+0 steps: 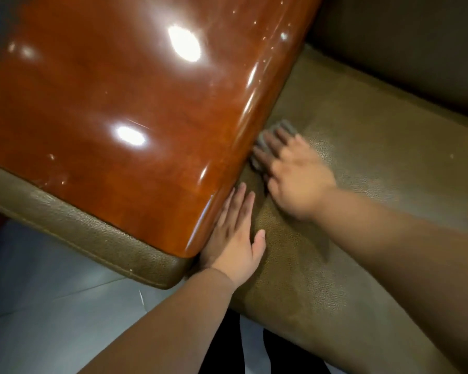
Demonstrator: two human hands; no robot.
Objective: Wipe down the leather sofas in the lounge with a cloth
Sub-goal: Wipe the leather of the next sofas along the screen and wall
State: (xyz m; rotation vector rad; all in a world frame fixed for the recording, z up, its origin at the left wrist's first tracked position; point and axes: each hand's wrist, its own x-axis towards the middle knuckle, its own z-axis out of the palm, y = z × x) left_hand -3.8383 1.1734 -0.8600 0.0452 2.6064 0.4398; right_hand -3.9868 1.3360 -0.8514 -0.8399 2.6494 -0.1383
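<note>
Two bare forearms come in from the bottom edge, over pale grey floor tiles [38, 287]. Head view only.

Left hand [235, 233] lies flat, fingers straight and together, thumb out to the side, holding nothing. It rests in the gap where the olive-brown grained leather sofa seat cushion [362, 163] meets the armrest, fingers against the edge of the glossy reddish-brown lacquered wooden armrest top [125, 103]. Looks like bracing or pushing the armrest side, cannot tell which.

Right hand [292, 168] sits further along the same seam, fingers spread and fairly straight, palm down on a small grey cloth [276, 130]. Cloth is mostly hidden under the fingers, only a blurred grey patch shows beyond the fingertips. Pressed flat, not bunched in a fist. Cloth touches the seat leather right beside the armrest edge.

Olive-brown padded leather side of the armrest [97, 238] runs under the wood. Dark brown leather backrest [403, 49] at top right, dim.

Step in hand: wiping the seat cushion along the crevice by the armrest; motion blur on the right hand suggests an active stroke. Much of the task likely remains: backrest, armrest leather, other sofas.

Next move calls for keeping palm pressure on the cloth and running it along the seam toward the backrest or front edge, then out over the open seat. Left hand needs to stay clear of the cloth's path.
</note>
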